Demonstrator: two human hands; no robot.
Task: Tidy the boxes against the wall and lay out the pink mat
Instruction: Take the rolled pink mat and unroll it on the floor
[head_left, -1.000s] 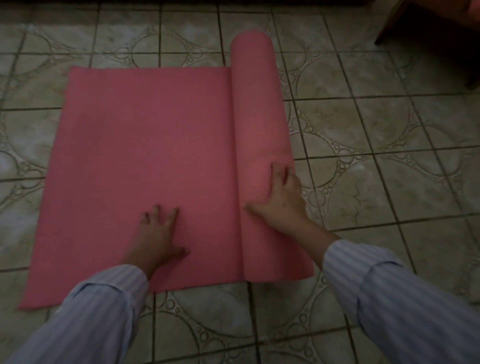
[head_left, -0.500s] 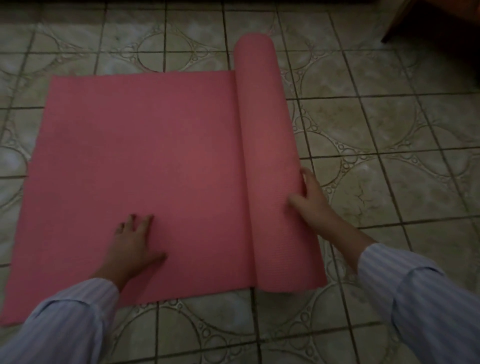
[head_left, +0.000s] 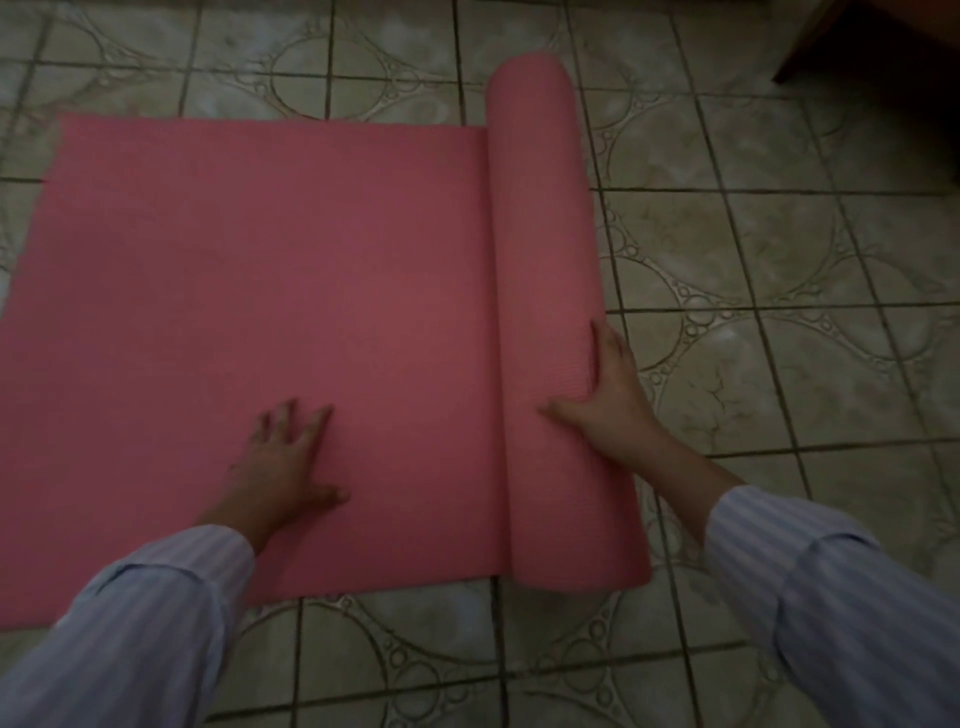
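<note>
The pink mat (head_left: 291, 312) lies partly unrolled on the tiled floor, its flat part reaching to the left edge of view. Its rolled part (head_left: 545, 270) stands as a long cylinder along the flat part's right side. My left hand (head_left: 285, 457) presses flat on the unrolled part near the front edge, fingers spread. On the right flank of the roll rests my right hand (head_left: 608, 395), palm against it, thumb across the top. No boxes are in view.
Patterned grey floor tiles (head_left: 779, 291) surround the mat, with bare floor stretching to the right of the roll. A dark piece of furniture (head_left: 883, 57) stands in the top right corner. The room is dim.
The roll has travelled right and more mat lies flat. My right hand slid from the top of the roll to its right side. My left hand stays pressed on the flat part.
</note>
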